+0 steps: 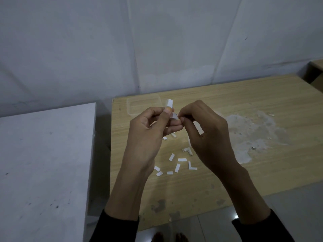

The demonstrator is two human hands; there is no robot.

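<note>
left hand (153, 126) was up over the table (262, 102), thumb and curled fingers pinching a small white strip (170, 103), its top end poking up past the thumbnail. right hand (206, 130) came in close, thumb and forefinger tips pressed together on the strip's lower end, the other fingers tucked under. it looked like one hand anchored the strip while the other picked at an edge to peel a layer off, which would explain the strip being held in the air and close to the eyes rather than flat on the wood. below the hands lay a scatter of white slips (171, 157), probably dropped where they came off, and just beside them some shiny corner pieces (187, 151) within easy reach. a clear tub (145, 103) sat at the far edge behind the left hand, well out of the way. off to the right, a pale flaky patch (251, 130) marked the wood.
</note>
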